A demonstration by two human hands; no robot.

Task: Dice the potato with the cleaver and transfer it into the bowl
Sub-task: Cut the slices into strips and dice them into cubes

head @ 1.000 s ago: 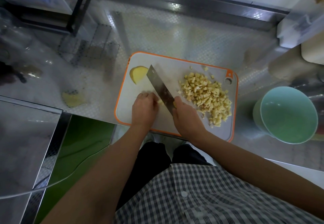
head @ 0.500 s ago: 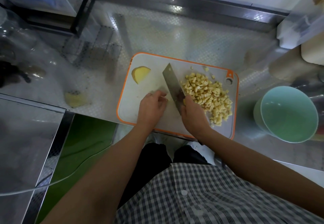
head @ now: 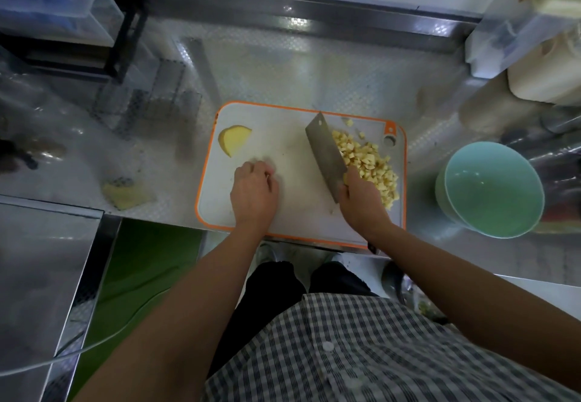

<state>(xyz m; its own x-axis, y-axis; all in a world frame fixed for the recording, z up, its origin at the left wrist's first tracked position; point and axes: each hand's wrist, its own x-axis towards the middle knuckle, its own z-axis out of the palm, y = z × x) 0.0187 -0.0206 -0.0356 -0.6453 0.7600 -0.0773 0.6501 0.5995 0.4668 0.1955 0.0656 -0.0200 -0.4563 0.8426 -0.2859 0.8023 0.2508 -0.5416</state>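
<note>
The right hand [head: 361, 200] grips the handle of the cleaver [head: 325, 153], fingers wrapped round it, near the front right of the cutting board [head: 292, 213]. The left hand [head: 254, 191] rests knuckles-up on the bare middle of the board, fingers curled under; whether it holds a piece cannot be told. The cleaver blade runs away from the person at a slant, its right face against the left edge of the diced potato [head: 371, 165], which lies heaped along the right side of the board. One uncut potato piece [head: 234, 139] lies at the far left corner of the board, well apart from both hands. The bowl [head: 490, 187] stands on the counter [head: 314, 71] just right of the board and holds no potato. Judged step: dicing, with the blade gathering cut cubes into the heap. The next move calls for bringing the uncut piece to the middle, pinning it with the left hand, and clearing the blade from the heap before cutting. Transfer to the bowl is not yet begun.
</note>
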